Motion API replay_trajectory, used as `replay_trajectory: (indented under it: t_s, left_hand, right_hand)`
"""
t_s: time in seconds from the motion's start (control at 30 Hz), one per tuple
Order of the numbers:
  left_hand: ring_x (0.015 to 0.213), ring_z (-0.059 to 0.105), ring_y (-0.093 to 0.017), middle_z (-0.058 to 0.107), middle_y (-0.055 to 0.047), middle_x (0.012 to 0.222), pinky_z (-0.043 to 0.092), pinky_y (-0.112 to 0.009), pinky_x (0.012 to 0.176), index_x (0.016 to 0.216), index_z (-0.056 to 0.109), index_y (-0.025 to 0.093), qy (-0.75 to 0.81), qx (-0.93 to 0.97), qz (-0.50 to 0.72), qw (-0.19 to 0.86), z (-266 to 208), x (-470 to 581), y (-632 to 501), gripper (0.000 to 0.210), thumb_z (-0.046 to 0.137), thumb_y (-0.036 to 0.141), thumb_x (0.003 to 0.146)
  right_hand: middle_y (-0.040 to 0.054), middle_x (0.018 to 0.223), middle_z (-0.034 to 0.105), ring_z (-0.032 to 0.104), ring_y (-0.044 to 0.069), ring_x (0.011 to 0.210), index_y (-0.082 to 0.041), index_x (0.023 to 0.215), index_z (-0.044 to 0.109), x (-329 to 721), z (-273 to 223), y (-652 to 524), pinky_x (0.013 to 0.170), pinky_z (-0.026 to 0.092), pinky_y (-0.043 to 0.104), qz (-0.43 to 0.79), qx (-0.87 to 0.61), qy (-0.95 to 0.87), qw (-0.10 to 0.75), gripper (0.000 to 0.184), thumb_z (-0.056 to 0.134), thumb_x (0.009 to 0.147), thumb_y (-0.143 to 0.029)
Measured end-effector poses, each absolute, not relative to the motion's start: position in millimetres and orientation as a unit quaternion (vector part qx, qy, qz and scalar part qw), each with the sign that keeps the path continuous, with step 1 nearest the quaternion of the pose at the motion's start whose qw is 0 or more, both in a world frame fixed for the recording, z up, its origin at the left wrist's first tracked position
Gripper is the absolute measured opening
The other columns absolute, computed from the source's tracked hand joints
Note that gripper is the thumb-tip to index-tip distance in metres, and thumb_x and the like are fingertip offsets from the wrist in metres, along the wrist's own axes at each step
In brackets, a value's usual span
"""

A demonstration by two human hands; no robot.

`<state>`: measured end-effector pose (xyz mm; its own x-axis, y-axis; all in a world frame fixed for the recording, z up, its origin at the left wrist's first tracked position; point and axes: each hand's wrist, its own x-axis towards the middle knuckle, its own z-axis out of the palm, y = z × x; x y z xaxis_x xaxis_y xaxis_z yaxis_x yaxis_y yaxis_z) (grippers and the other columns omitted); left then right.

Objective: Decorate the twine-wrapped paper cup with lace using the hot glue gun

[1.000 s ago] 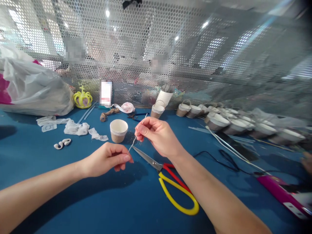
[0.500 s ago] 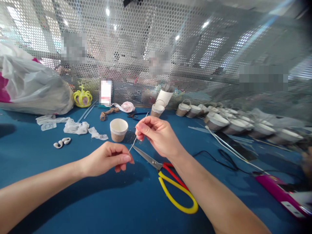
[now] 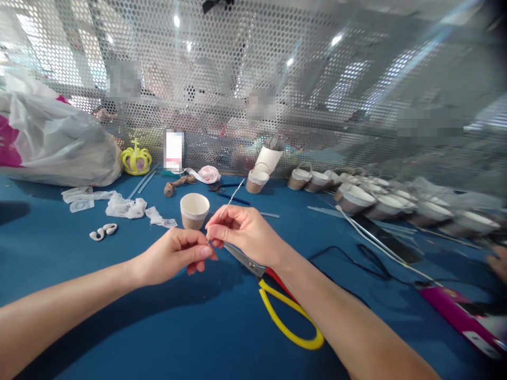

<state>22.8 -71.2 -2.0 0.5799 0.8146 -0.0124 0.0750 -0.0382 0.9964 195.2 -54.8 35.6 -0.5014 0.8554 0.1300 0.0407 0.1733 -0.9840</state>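
Observation:
A thin twisted cord (image 3: 236, 191), pale in colour, runs between my two hands and sticks up past the right one. My left hand (image 3: 186, 252) is closed in a pinch on its lower end. My right hand (image 3: 243, 232) pinches it just above, the fingertips of both hands close together. Behind them a small paper cup (image 3: 194, 211), wrapped in brown with a white band at the rim, stands upright. Scissors (image 3: 291, 316) with one yellow and one red handle lie under my right wrist, partly hidden by it.
White lace (image 3: 125, 206) and earbuds (image 3: 103, 231) lie left. Brown twine (image 3: 178, 184), a ribbon roll (image 3: 209, 174) and pliers (image 3: 233, 198) are at the back. Several wrapped cups (image 3: 354, 196), a phone (image 3: 392, 244) and a magenta power strip (image 3: 455, 316) are on the right.
My right hand has slid down along the cord toward my left hand, so the fingertips now almost meet. My left hand stays nearly in place. The pliers' handles show more.

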Motion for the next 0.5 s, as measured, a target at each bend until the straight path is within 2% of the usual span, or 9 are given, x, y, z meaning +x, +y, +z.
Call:
replay_trajectory:
  t_s: [0.1, 0.2, 0.33, 0.5]
  left_hand:
    - [0.048, 0.045, -0.007, 0.054, 0.002, 0.054, 0.036, -0.019, 0.048, 0.073, 0.062, 0.012, 0.355, 0.662, 0.303, 0.586, -0.8, 22.9, -71.2, 0.03, 0.056, 0.042, 0.078]
    - [0.049, 0.045, -0.007, 0.053, 0.002, 0.054, 0.036, -0.019, 0.047, 0.073, 0.061, 0.012, 0.372, 0.669, 0.297, 0.57, -0.8, 23.6, -70.5, 0.029, 0.056, 0.041, 0.077]
    - [0.05, 0.045, -0.007, 0.052, 0.002, 0.055, 0.036, -0.019, 0.048, 0.075, 0.061, 0.012, 0.382, 0.679, 0.294, 0.553, -1.3, 24.0, -69.9, 0.028, 0.055, 0.04, 0.078]
    - [0.047, 0.042, -0.006, 0.05, 0.003, 0.053, 0.032, -0.018, 0.046, 0.076, 0.062, 0.011, 0.352, 0.684, 0.266, 0.581, 2.0, 22.6, -69.9, 0.033, 0.054, 0.043, 0.079]
  right_hand:
    - [-0.0024, 0.061, 0.062, 0.056, 0.008, 0.053, -0.016, 0.072, 0.061, 198.0, 37.1, -52.8, 0.056, 0.048, 0.022, 0.541, -0.339, -0.669, 0.38, 0.022, 0.07, 0.07, -0.036]
    - [-0.0003, 0.066, 0.065, 0.059, 0.009, 0.057, -0.016, 0.07, 0.061, 202.6, 40.9, -49.8, 0.056, 0.049, 0.023, 0.512, -0.344, -0.657, 0.433, 0.02, 0.067, 0.074, -0.035]
    - [0.0001, 0.064, 0.065, 0.06, 0.009, 0.054, -0.016, 0.066, 0.061, 206.0, 43.4, -46.2, 0.051, 0.049, 0.022, 0.52, -0.344, -0.623, 0.472, 0.023, 0.07, 0.07, -0.036]
    - [-0.0013, 0.059, 0.064, 0.057, 0.008, 0.048, -0.015, 0.063, 0.059, 205.5, 40.5, -44.7, 0.047, 0.046, 0.02, 0.556, -0.35, -0.596, 0.462, 0.025, 0.072, 0.068, -0.036]
